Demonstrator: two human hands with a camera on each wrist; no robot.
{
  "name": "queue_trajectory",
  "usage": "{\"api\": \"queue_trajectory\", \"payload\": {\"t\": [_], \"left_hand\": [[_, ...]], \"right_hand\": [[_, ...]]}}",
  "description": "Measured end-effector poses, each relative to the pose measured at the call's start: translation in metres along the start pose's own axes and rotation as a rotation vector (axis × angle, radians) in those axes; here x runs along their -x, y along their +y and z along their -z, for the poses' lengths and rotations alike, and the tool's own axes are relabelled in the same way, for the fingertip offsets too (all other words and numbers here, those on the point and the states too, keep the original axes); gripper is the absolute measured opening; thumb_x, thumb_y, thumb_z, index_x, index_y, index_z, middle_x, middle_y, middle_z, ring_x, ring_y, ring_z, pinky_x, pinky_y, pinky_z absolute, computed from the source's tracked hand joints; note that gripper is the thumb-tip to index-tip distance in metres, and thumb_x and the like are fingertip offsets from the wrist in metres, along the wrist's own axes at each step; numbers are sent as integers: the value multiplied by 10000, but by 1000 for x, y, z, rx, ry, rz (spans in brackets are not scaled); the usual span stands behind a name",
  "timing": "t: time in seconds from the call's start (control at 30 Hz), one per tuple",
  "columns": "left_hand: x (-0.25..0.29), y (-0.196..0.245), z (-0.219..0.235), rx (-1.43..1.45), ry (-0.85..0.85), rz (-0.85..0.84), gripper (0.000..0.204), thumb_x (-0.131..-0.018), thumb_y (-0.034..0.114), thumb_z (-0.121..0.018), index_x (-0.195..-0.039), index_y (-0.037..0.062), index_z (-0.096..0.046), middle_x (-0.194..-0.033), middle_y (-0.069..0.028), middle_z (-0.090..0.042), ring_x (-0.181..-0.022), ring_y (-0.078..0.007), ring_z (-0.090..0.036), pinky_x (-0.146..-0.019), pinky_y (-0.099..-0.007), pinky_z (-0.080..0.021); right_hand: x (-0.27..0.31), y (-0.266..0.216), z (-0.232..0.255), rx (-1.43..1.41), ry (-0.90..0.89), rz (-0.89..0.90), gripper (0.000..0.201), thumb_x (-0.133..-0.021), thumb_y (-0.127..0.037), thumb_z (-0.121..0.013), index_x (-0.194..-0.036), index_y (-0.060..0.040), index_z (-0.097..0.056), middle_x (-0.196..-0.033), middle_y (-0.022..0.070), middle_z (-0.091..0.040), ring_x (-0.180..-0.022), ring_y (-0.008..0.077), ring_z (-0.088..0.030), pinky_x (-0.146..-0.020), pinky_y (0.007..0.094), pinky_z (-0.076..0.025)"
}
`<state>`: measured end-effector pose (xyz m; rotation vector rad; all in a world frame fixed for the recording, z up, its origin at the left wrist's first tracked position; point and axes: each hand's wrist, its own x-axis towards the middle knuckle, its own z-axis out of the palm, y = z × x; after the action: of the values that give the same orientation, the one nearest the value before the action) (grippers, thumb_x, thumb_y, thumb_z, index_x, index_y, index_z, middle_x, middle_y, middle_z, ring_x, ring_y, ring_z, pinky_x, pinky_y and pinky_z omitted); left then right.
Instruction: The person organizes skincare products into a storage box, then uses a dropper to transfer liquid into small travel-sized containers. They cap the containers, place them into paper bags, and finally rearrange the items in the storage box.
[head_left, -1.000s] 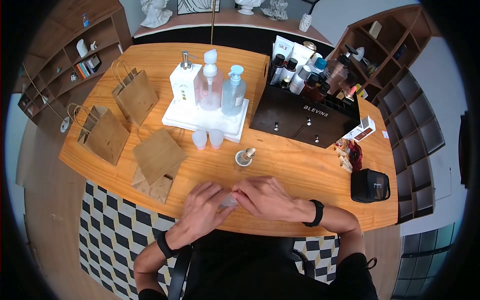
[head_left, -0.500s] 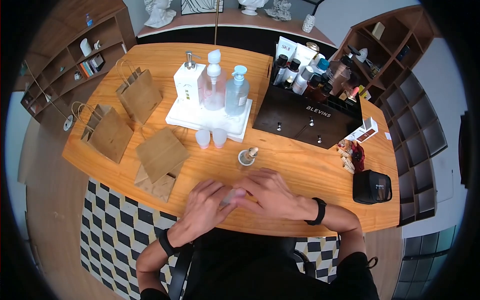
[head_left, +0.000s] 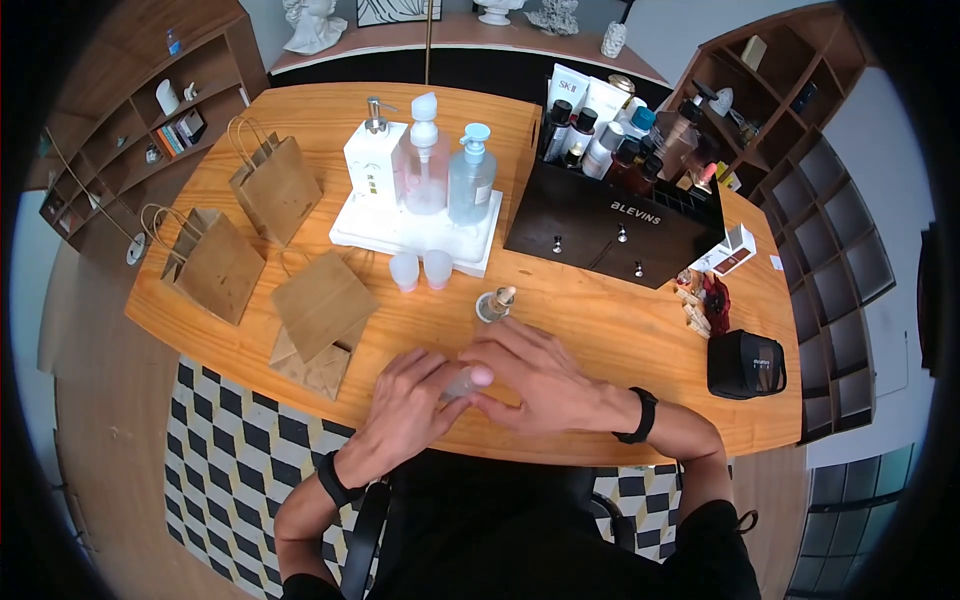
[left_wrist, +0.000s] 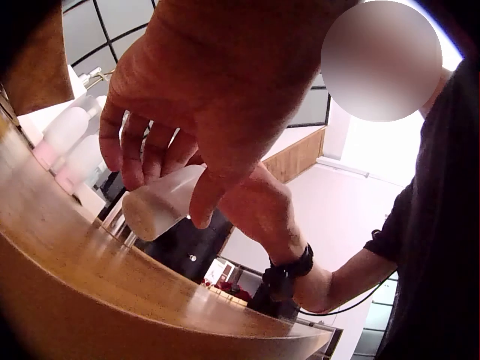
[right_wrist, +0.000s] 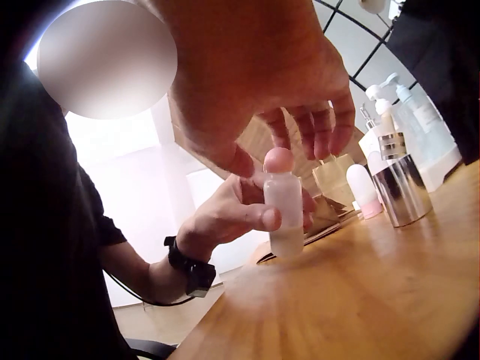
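Just above the near edge of the counter [head_left: 620,350], the left hand [head_left: 405,400] held a small frosted bottle [right_wrist: 285,214] — thumb on one side, fingers curled round the other — so that grip was clamped on its body. The bottle's round pink top [head_left: 481,376] pointed toward the right hand [head_left: 530,380]. There the grip stood apart, thumb and fingers spread either side of the top; whether a fingertip brushed it, I could not tell.

A silver container [right_wrist: 403,191] stood just beyond the right hand. Farther in from the near edge, two frosted containers [head_left: 437,268] stood side by side before a white tray [head_left: 410,240] of pump bottles [head_left: 471,190]. Brown paper bags [head_left: 322,305] took up the counter's left end; a black organiser [head_left: 590,225] sat toward the far right corner, and a black case [head_left: 735,368] near the right edge.
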<state>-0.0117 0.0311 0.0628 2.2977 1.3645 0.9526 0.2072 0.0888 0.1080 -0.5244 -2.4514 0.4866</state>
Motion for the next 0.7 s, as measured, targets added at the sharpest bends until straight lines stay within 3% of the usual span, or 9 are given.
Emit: {"api": "queue_trajectory", "payload": {"t": [0.07,0.2,0.27,0.3,0.37,0.5,0.57,0.7], "left_hand": [[-1,-1,-1,-10,11,-9,319,-777,162,-882,-1024,6,-754,-899,-120,-669,-859,-342,-644,-760,-461,-528],[-2,-1,1,-30,13,-19,322,-774,164,-882,-1023,5,-752,-895,-119,-667,-858,-340,-645,-761,-459,-527],[-1,-1,0,-30,19,2,317,-770,162,-883,-1011,4,-753,-881,-117,-665,-859,-339,-647,-766,-457,-529],[-1,-1,0,-30,19,2,317,-770,162,-883,-1011,4,-753,-881,-117,-665,-859,-339,-647,-766,-457,-529],[-1,-1,0,-45,-3,15,308,-763,168,-889,-986,4,-754,-874,-115,-671,-860,-340,-654,-770,-456,-531],[-4,-2,-3,-33,19,6,299,-761,174,-895,-960,4,-752,-878,-118,-679,-862,-341,-662,-770,-457,-532],[-3,-6,-4,-44,20,11,300,-758,174,-899,-953,3,-749,-890,-125,-687,-866,-342,-668,-777,-460,-534],[-3,-10,-3,-38,34,35,299,-756,171,-901,-954,6,-748,-890,-130,-689,-869,-344,-669,-783,-464,-535]], "right_hand": [[7,7,-1,-52,-206,-248,303,-941,-120,-730,-1194,10,-625,-1043,174,-622,-970,364,-653,-752,469,-555],[5,3,-7,-65,-133,-149,290,-944,-159,-747,-1167,2,-655,-1015,180,-636,-922,366,-672,-730,475,-552],[2,-1,-8,-94,58,-108,250,-957,-179,-752,-1113,0,-675,-941,169,-648,-823,371,-677,-696,495,-547],[4,0,-6,-94,58,-109,250,-957,-179,-752,-1113,0,-675,-941,169,-648,-823,371,-677,-696,495,-547],[10,5,-3,-107,-135,-261,211,-958,-127,-744,-1108,1,-669,-1018,168,-634,-789,379,-669,-670,481,-551],[14,8,-8,-116,-75,-158,212,-939,-81,-754,-1110,3,-661,-1063,170,-634,-817,373,-680,-657,450,-566],[12,3,-3,-133,56,-143,219,-914,-53,-767,-1100,-4,-662,-1052,171,-641,-841,375,-692,-658,423,-574],[27,19,3,-133,113,-260,216,-876,-3,-783,-1060,-23,-671,-990,125,-686,-951,336,-709,-739,393,-591]]}}
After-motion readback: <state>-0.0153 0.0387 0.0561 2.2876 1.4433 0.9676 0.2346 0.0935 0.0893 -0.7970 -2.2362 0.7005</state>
